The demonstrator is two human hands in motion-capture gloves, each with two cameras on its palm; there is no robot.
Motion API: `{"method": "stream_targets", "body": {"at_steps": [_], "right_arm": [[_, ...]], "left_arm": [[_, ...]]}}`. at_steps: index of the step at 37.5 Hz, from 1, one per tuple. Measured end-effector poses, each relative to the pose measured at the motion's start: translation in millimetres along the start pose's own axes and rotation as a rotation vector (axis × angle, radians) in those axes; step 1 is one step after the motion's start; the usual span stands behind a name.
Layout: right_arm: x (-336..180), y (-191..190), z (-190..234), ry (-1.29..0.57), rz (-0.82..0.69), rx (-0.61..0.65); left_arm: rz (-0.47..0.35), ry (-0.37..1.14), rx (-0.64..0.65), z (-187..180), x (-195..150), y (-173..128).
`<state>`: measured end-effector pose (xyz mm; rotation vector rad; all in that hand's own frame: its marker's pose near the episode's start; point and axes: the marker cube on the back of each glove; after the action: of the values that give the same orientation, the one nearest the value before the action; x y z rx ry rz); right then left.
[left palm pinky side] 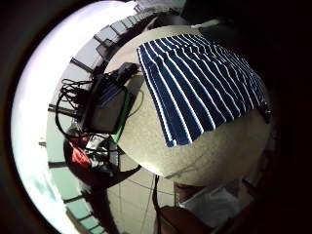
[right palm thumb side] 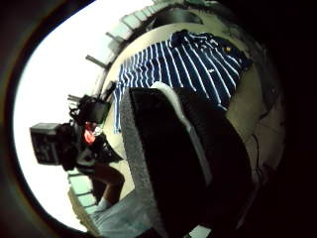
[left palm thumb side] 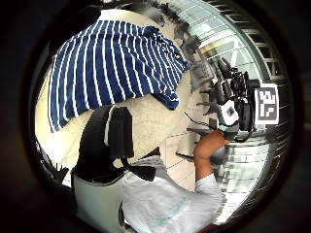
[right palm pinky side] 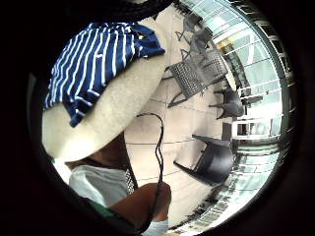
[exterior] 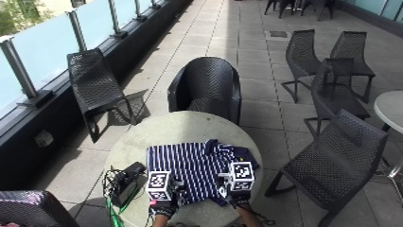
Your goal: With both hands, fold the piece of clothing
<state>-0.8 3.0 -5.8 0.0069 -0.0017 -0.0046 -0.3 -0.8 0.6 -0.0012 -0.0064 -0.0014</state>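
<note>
I see both forearms reaching up from the lower edge of the outside view, side by side and apart. My left hand (exterior: 165, 204) and right hand (exterior: 238, 197) are raised, backs toward the camera. I cannot tell from any view how the fingers of either hand are set.

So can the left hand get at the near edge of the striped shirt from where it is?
Probably yes. The left hand is over the near edge of the shirt, which lies flat on the round table. Nothing sits between them; the black device lies off to the side.
</note>
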Motion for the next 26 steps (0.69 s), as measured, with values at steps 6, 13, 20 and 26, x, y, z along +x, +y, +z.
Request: {"method": "stream_targets", "body": {"at_steps": [6,13,20,26], "right_arm": [[0.0,3.6,-1.3,-0.010,-0.004,0.008],[1.6,5.4,-7.7,0.026,-0.015,0.002],[7.9,-0.3,-2.5,0.060,-0.021,-0.009],[23.7,-12.1,37.8,0.080,0.017,-0.058]], "left_arm": [[0.011,-0.003,-0.013,-0.1,0.9,1.4],[0.028,0.013,-0.009,-6.6,1.4,4.8],[0.013,-0.003,-0.012,-2.4,-7.1,3.8],[-0.013,-0.050,0.011,24.7,-19.7,-5.6]]}}
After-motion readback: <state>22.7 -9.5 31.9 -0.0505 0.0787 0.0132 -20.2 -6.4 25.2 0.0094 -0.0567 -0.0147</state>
